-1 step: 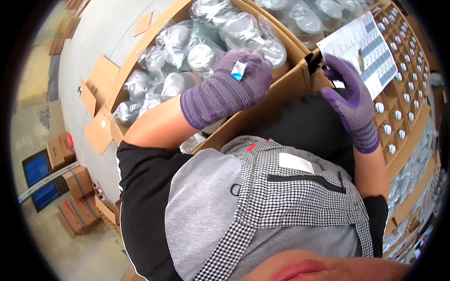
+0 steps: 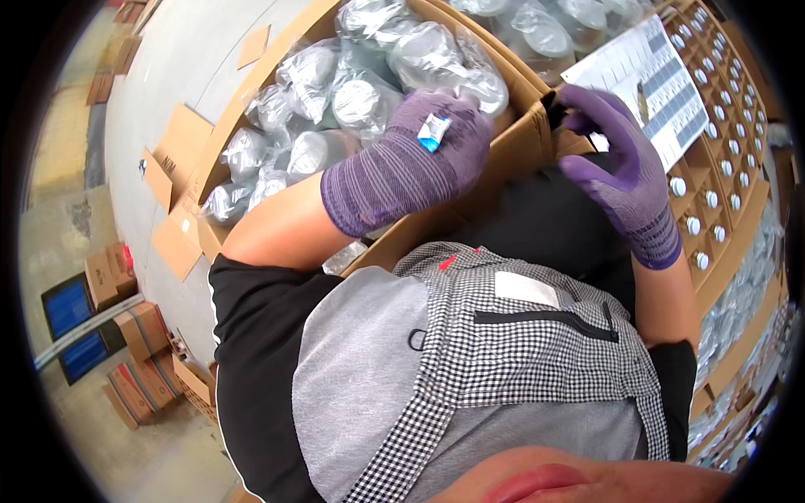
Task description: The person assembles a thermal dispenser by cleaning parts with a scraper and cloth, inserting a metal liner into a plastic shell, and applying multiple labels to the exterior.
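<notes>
My left hand (image 2: 419, 159), in a purple knit glove with a small white and blue tag, lies over the near rim of a big cardboard box (image 2: 503, 155). Its fingers curl down out of sight. The box is full of grey round items in clear plastic bags (image 2: 360, 92). My right hand (image 2: 620, 184), in a purple glove too, pinches a small dark object (image 2: 553, 109) at the box's right corner. Just beyond it lies a white sheet of printed labels (image 2: 662, 71).
A cardboard divider tray (image 2: 738, 210) with several white-capped items in its cells runs along the right. More bagged items fill a second box (image 2: 545, 33) behind. Small brown cartons (image 2: 126, 335) and loose cardboard flaps (image 2: 176, 239) lie on the concrete floor at the left.
</notes>
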Motion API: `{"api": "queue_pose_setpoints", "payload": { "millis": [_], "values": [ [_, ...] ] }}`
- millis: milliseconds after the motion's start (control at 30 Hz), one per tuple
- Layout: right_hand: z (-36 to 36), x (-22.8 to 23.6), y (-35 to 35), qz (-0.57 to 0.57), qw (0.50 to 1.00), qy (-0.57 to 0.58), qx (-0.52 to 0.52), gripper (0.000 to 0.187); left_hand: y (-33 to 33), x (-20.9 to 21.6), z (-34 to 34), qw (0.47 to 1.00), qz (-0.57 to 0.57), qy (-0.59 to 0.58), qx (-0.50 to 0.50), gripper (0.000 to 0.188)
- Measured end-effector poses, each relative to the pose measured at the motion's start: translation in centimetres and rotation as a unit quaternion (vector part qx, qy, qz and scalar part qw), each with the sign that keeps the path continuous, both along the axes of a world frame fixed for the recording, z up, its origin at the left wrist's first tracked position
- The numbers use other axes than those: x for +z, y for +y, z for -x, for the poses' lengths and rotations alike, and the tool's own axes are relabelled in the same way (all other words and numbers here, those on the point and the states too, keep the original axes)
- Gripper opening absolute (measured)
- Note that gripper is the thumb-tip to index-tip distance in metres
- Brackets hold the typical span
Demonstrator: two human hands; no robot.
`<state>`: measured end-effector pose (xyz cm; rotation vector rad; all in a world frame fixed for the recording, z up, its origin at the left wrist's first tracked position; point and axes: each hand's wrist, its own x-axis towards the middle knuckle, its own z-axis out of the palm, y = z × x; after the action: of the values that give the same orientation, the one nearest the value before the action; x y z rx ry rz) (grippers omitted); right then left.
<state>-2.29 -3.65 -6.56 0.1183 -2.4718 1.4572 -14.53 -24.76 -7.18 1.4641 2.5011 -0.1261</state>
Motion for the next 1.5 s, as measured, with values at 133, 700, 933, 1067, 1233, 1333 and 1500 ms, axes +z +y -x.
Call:
{"api": "queue_pose_setpoints", "payload": {
  "millis": [133,700,933,1067,1233,1333,1500],
  "values": [
    [0.0,3.7,-1.9,-0.072,0.995,-0.021,0.064,0.036,1.5,0.7,-2.4,0.992,-0.1,-0.055,-0.057,0.026],
    [-21.2,-7.0,22.0,0.225,0.884,-0.031,-0.409,0.026,11.7,-2.9,-10.1,0.911,-0.309,-0.118,-0.246,0.049],
    [-16.5,-17.6,40.6,-0.092,0.871,-0.198,-0.439,0.023,14.3,-7.6,-11.0,0.909,-0.32,-0.149,-0.219,0.042],
    [-11.9,-20.3,44.5,-0.231,0.836,-0.34,-0.364,0.019,15.2,-7.3,-11.0,0.912,-0.313,-0.162,-0.211,0.038],
    [-10.2,-21.5,44.7,-0.285,0.809,-0.367,-0.36,0.017,15.8,-7.6,-11.0,0.92,-0.305,-0.155,-0.19,0.037],
    [-9.5,-20.6,44.0,-0.269,0.766,-0.449,-0.374,0.019,16.0,-7.7,-11.1,0.92,-0.308,-0.158,-0.182,0.036],
    [-12.3,-23.8,46.9,-0.297,0.837,-0.356,-0.291,0.021,16.2,-7.9,-10.8,0.915,-0.311,-0.168,-0.194,0.037]
  ]
}}
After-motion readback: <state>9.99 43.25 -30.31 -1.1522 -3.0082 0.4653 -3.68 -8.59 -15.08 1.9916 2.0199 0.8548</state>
